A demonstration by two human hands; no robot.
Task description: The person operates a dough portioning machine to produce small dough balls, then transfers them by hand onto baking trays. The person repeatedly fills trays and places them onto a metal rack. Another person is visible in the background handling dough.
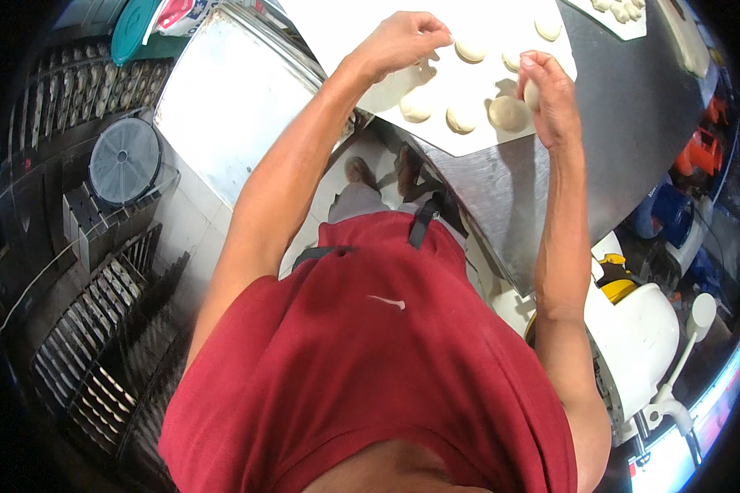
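Observation:
Several round pieces of dough lie spread over a white board on a steel table. My right hand is at the board's right side, closed round a small dough piece; just left of it rests a flattened dough round. Over the board's left part is my left hand, its fingers bent together beside another dough round; whether it holds anything I cannot tell. Two more rounds, one at the near left and one at the near middle, lie by the board's near edge.
The steel table extends right of the board, with another dough-bearing board at its far side. Stacked metal trays stand to the left. Racks of filled trays line the far left. A white machine stands at right.

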